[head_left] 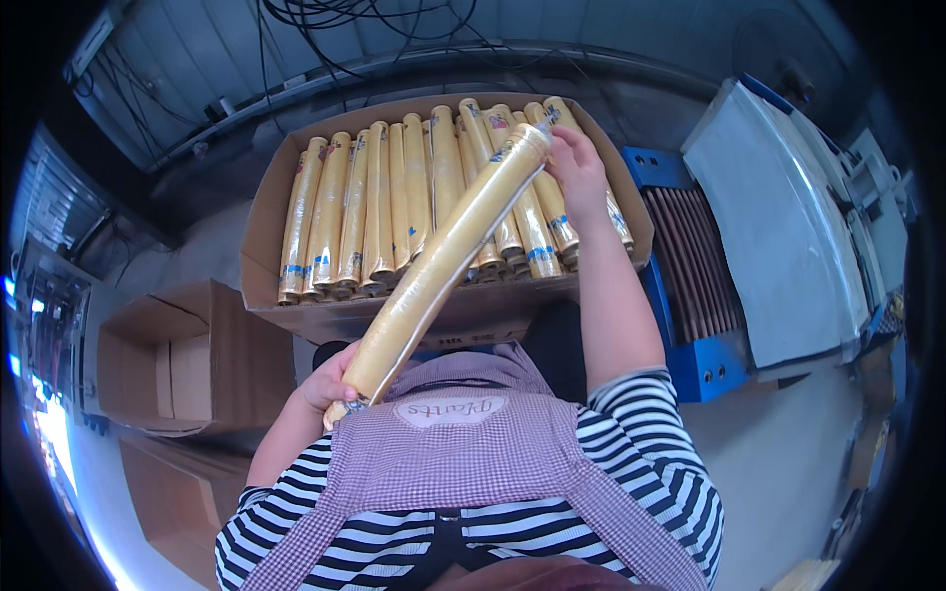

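I hold one long yellow wrapped roll (443, 258) slantwise above an open cardboard box (264, 212). My left hand (330, 379) grips the roll's near end close to my checked apron. My right hand (576, 167) holds its far end over the box's right side. Inside the box lie several more yellow rolls (355, 212), packed side by side lengthwise, with blue and red marks near their near ends.
An empty open cardboard box (182, 360) stands at my left, with another carton (168, 497) below it. To the right a blue roller conveyor (690, 256) runs into a grey machine housing (788, 217). Cables hang along the wall behind.
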A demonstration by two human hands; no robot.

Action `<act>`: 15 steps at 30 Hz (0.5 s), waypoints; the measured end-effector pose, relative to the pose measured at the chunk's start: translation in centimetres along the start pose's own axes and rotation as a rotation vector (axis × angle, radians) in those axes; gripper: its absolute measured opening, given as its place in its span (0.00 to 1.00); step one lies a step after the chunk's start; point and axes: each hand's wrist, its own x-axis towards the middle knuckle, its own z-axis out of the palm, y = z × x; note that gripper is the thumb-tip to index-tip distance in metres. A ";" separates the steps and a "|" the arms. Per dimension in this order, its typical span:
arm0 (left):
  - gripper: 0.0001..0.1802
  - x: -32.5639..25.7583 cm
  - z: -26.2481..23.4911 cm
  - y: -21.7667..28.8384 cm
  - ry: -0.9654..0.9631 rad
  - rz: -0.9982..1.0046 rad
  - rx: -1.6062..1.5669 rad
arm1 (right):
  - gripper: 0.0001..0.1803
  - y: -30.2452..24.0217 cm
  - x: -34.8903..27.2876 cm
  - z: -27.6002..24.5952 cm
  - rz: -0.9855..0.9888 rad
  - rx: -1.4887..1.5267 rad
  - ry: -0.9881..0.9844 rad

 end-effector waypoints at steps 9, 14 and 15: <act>0.58 -1.0 -0.4 0.4 -0.077 -0.007 0.191 | 0.16 0.4 0.4 -1.3 -0.011 -0.222 -0.122; 0.57 -0.1 1.5 1.3 -0.034 0.005 0.252 | 0.23 0.8 2.0 -3.3 0.384 -0.017 -0.224; 0.57 0.2 1.2 0.9 -0.016 0.020 0.224 | 0.23 0.9 2.2 -3.3 0.413 -0.011 -0.233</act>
